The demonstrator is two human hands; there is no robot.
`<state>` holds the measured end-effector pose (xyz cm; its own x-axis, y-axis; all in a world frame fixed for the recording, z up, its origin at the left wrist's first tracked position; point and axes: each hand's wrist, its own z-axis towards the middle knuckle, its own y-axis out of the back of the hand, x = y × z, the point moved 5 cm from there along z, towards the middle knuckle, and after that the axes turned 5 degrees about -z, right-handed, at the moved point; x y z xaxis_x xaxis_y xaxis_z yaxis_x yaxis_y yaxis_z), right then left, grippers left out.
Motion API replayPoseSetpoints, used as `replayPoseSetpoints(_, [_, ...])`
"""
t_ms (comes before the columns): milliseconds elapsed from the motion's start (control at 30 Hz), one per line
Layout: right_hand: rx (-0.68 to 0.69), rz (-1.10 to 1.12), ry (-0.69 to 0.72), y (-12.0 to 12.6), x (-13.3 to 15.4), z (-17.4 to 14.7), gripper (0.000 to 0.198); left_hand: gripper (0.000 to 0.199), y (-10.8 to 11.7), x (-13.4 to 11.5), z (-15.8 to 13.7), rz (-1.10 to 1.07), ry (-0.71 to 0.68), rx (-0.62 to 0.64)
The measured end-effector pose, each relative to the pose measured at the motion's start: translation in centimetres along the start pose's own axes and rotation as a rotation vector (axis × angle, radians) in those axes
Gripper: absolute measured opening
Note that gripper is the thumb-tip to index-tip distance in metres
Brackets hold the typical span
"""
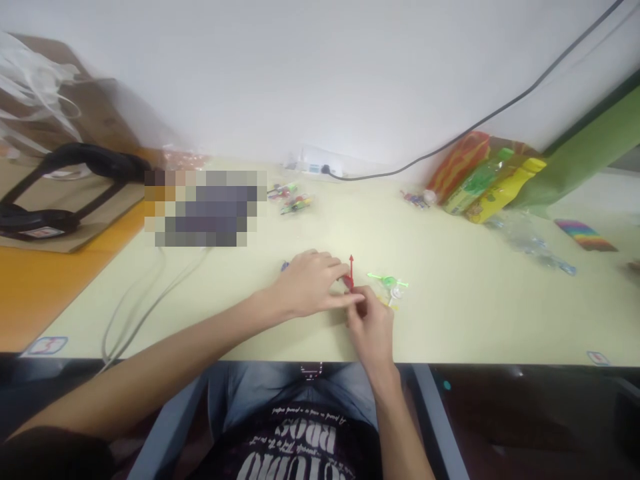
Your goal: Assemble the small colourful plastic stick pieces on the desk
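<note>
A small red plastic piece (351,270) with an arrow-shaped tip stands upright between my hands, its lower part hidden by my fingers. My left hand (310,285) reaches over from the left, its fingertips and thumb closed about the red piece. From below, my right hand (373,323) pinches at the foot of that piece, fingers curled, touching my left thumb. Just right of my hands lie a bright green piece (389,281) with pointed ends and a white round piece (396,293). Something small and blue (285,265) shows partly behind my left hand.
Small colourful plastic assemblies (296,203) lie farther back on the pale table (225,320). A green-capped bottle (477,183), a yellow bottle (505,193) and a clear plastic bag (530,243) are at right. A black headset-like frame (75,187), a blurred-out object and cables (145,313) are at left.
</note>
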<state>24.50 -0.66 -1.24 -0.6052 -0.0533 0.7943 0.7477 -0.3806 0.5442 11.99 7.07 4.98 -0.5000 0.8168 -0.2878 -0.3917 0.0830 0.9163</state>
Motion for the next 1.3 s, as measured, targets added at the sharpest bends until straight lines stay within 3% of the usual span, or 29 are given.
replayPoseSetpoints(167, [0.037,0.144,-0.129,-0.1,-0.5,0.1,0.022,0.028,-1.1,0.2,0.9,0.070,-0.123,-0.023])
replayPoseSetpoints(333, [0.077,0.244,-0.205,-0.2,-0.7,0.4,0.029,0.030,-2.1,1.4,0.7,0.075,-0.306,-0.146])
replayPoseSetpoints(500, [0.106,0.306,-0.260,-0.3,-0.8,0.3,0.031,0.032,-2.3,1.6,0.1,0.117,-0.378,-0.253])
replayPoseSetpoints(733, [0.093,0.133,-0.186,-1.0,0.0,0.2,0.030,0.024,-1.9,2.3,-0.5,0.125,-0.394,-0.233])
replayPoseSetpoints(867, [-0.033,0.030,-0.207,-0.2,-0.3,0.6,0.032,0.015,0.5,3.9,-1.0,0.002,-0.383,-0.209])
replayPoseSetpoints(1000, [-0.016,-0.036,-0.161,-0.2,-0.1,1.2,0.031,0.011,3.2,6.4,-0.8,-0.025,-0.206,-0.342])
replayPoseSetpoints(1067, [-0.001,-0.078,-0.128,-0.6,0.3,1.3,0.033,0.012,3.0,6.9,-0.6,-0.040,-0.188,-0.314])
replayPoseSetpoints(1200, [0.018,-0.202,-0.094,-1.2,0.6,1.4,0.041,0.022,0.6,6.1,-0.6,-0.066,-0.272,-0.086])
replayPoseSetpoints(1300, [0.023,-0.297,-0.099,-1.5,0.5,1.6,0.043,0.022,-0.3,5.5,-0.7,-0.059,-0.271,0.002])
